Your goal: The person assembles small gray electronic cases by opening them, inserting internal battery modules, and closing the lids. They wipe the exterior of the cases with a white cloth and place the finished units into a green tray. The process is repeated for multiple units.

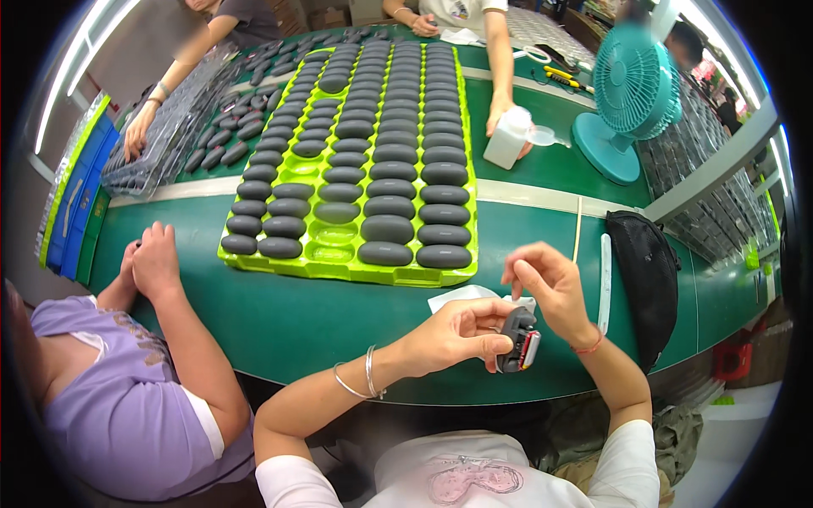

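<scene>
Off the tray's [330, 270] near right corner, the left hand [461, 336] grips a dark device [513, 328] between thumb and fingers, while the right hand [552, 292], released and loosely bent, hangs just beside it, also off that corner. Rows of dark ovals [388, 229] fill most of the tray; a white paper [457, 295] lies by its near right corner, and a bottle [508, 137], a fan [628, 89] and a black bag [642, 284] are to its right.
</scene>
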`<move>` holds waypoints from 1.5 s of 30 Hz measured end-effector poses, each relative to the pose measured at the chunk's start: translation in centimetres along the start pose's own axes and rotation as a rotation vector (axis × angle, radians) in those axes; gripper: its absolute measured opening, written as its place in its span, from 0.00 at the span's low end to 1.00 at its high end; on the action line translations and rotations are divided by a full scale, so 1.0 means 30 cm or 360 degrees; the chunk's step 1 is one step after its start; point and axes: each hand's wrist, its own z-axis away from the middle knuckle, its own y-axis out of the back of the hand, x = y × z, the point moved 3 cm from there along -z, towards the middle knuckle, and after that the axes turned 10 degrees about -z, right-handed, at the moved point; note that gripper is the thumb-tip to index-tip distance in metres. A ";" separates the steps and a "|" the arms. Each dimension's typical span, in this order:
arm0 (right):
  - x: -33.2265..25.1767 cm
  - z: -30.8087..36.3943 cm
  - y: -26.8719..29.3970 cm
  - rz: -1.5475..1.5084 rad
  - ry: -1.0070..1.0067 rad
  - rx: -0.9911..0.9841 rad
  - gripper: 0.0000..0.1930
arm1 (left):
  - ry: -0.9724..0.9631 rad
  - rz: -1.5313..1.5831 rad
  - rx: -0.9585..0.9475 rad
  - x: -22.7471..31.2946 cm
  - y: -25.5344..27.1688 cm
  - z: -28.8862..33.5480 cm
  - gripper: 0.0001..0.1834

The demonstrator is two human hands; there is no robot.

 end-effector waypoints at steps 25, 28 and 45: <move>0.219 -0.523 -0.646 0.2197 0.1099 -0.0639 0.07 | 0.0187 -0.0051 -0.0518 0.005 -0.049 0.033 0.24; 0.231 -0.525 -0.659 0.2179 0.1058 -0.0569 0.07 | 0.0171 -0.0079 -0.0472 0.005 -0.045 0.031 0.24; -0.069 -0.217 -0.138 -0.0607 -0.0413 -0.0418 0.31 | 0.0283 -0.0082 -0.0182 0.028 -0.031 0.029 0.25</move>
